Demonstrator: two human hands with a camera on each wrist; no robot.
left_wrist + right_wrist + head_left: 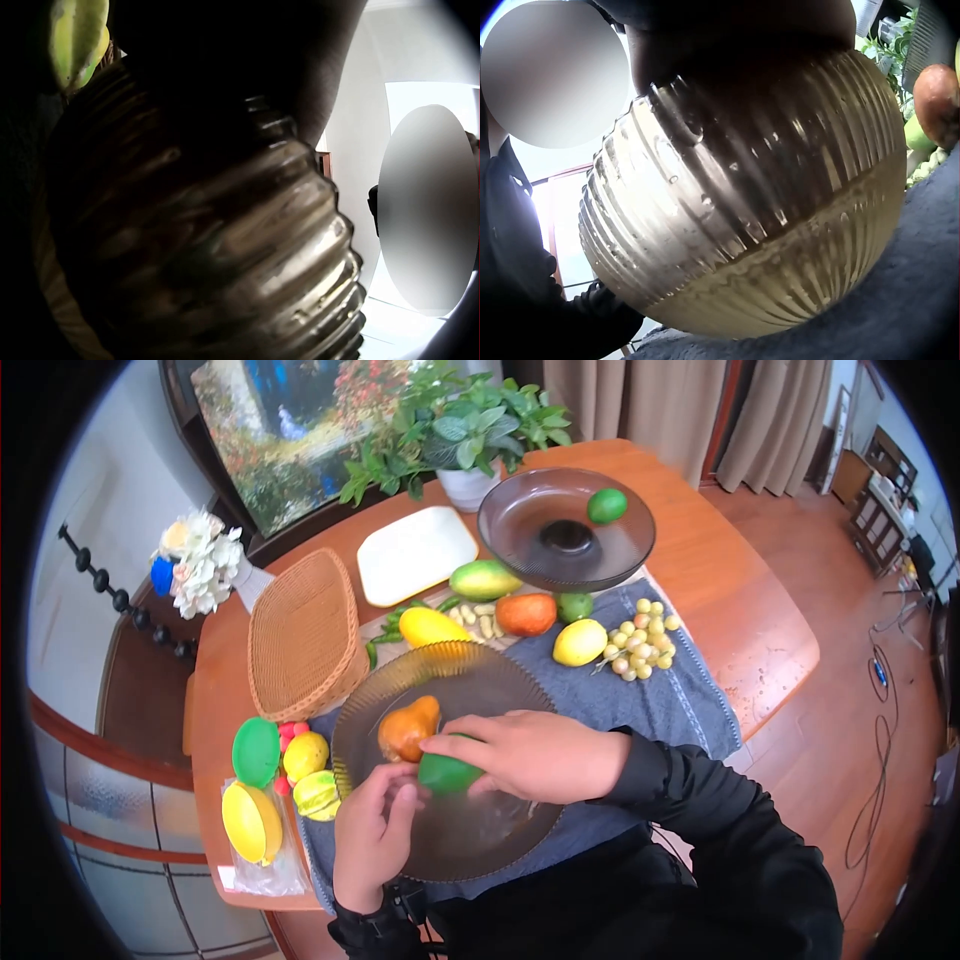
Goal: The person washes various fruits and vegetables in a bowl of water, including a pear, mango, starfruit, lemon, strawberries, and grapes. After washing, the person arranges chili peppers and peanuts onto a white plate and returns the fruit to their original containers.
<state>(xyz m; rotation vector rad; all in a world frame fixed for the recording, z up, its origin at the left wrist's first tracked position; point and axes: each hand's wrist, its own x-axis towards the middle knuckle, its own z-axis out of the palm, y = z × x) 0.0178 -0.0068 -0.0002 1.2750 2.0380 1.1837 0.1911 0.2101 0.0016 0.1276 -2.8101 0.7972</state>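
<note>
A smooth green fruit (448, 773) is between my hands inside a ribbed amber glass bowl (357, 690). From above, my right hand (530, 753) grips it, fingers across its top and thumb along the near side. My left hand (375, 825) is at the fruit's left end, its fingertips touching it and the thumb held apart. Just beyond them in the bowl lies an orange-brown pear-shaped fruit (408, 730). Through the bowl's ribbed wall (742, 202) in the right wrist view, a water line shows. The left wrist view is dark and shows mostly ribbed glass (300, 247).
A wicker basket (305, 635), white tray (418, 555) and dark glass bowl (520, 495) with a green fruit (606, 506) stand farther back. Grapes (640, 643), a lemon (580, 643) and a papaya (484, 580) lie beyond my bowl. A starfruit (317, 796) sits left, on a wooden table (740, 580).
</note>
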